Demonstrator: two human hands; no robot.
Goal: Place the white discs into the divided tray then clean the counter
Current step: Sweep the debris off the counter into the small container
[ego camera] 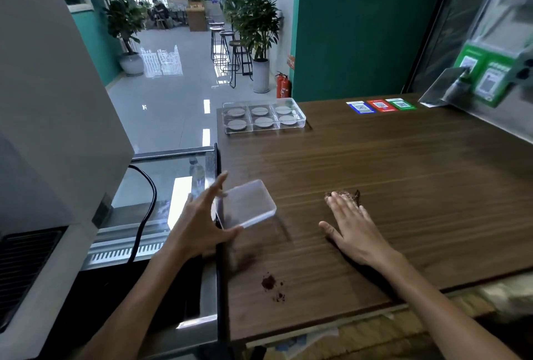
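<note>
The clear divided tray (300,113) stands at the counter's far left corner, with a white disc (263,122) in each of its several compartments. My left hand (202,220) grips a clear plastic lid (246,207) by its near-left corner, tilted just above the counter's left edge. My right hand (350,222) lies flat, palm down, fingers spread, pressing on a small brown cloth (353,195) that shows only past my fingertips. Brown powder spill (271,284) marks the wooden counter (418,186) near the front left.
Blue, red and green QR cards (380,105) lie at the counter's far edge, with green QR stands (487,77) at far right. A large grey machine (54,106) and a glass display case (173,181) with a black cable sit left of the counter.
</note>
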